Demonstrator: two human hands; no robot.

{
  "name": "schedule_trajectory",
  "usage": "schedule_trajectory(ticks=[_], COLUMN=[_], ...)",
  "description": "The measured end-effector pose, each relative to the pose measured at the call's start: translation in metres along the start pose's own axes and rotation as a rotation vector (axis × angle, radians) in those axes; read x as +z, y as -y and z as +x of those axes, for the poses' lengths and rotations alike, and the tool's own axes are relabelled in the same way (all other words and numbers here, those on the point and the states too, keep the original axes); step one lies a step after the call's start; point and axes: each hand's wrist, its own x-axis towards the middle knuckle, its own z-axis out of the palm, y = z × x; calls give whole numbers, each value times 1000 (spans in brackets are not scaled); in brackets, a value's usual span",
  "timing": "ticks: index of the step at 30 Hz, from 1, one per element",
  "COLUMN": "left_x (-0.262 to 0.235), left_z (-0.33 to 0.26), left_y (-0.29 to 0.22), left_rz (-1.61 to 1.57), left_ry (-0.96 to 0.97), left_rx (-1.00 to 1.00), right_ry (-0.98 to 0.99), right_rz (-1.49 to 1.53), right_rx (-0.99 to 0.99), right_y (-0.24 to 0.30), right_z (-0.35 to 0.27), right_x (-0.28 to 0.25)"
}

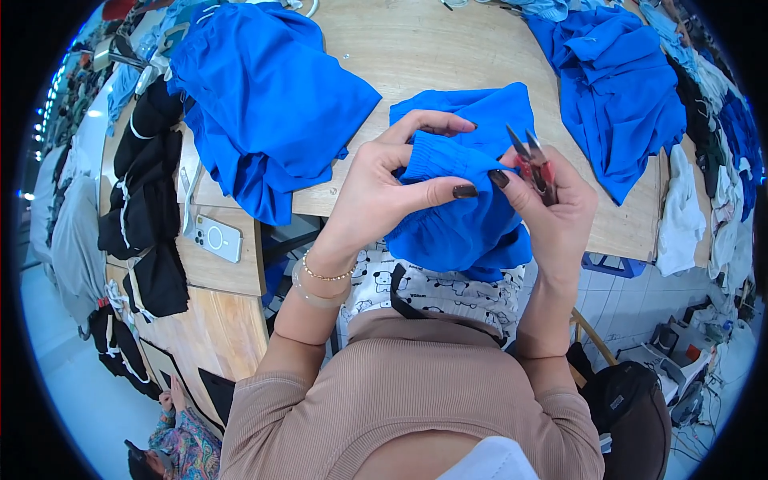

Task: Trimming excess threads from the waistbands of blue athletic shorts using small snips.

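Note:
A blue garment (472, 216) with a gathered elastic band hangs in front of me at the table's near edge. My left hand (392, 180) is closed on the gathered band, thumb in front and fingers behind. With thumb and fingers, my right hand (560, 200) pinches the cloth's edge. That same hand also carries a pair of red-handled thread snips (536, 164) in its palm, their two pointed blades standing up and apart. Part of the right fingers is hidden behind the cloth and the snips.
Blue garments lie in a heap (256, 96) at the left and another pile (616, 88) at the right of the wooden table (432, 40). A phone (218, 238) and black bundles (144, 200) lie at the left. A white cloth (682, 212) hangs far right. Another person (188, 440) sits lower left.

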Motion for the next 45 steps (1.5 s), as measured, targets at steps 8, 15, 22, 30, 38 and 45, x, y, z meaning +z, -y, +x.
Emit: schedule_trajectory(ticks=[8, 15, 22, 30, 38, 45], left_x=[6, 7, 8, 8, 8, 8], left_z=[-4, -3, -2, -2, -1, -1], left_y=[-9, -9, -8, -8, -9, -8], left_rz=[-9, 2, 64, 70, 106, 71], left_ry=[-117, -154, -172, -179, -193, -202], left_rx=[78, 112, 149, 140, 141, 140], right_ry=[34, 7, 53, 43, 7, 25], right_rz=[-147, 13, -159, -178, -200, -194], right_rx=[-176, -33, -105, -122, -124, -166], right_y=[4, 15, 18, 19, 20, 13], right_z=[-2, -10, -11, -11, -11, -9], right_x=[-2, -9, -9, -6, -3, -3])
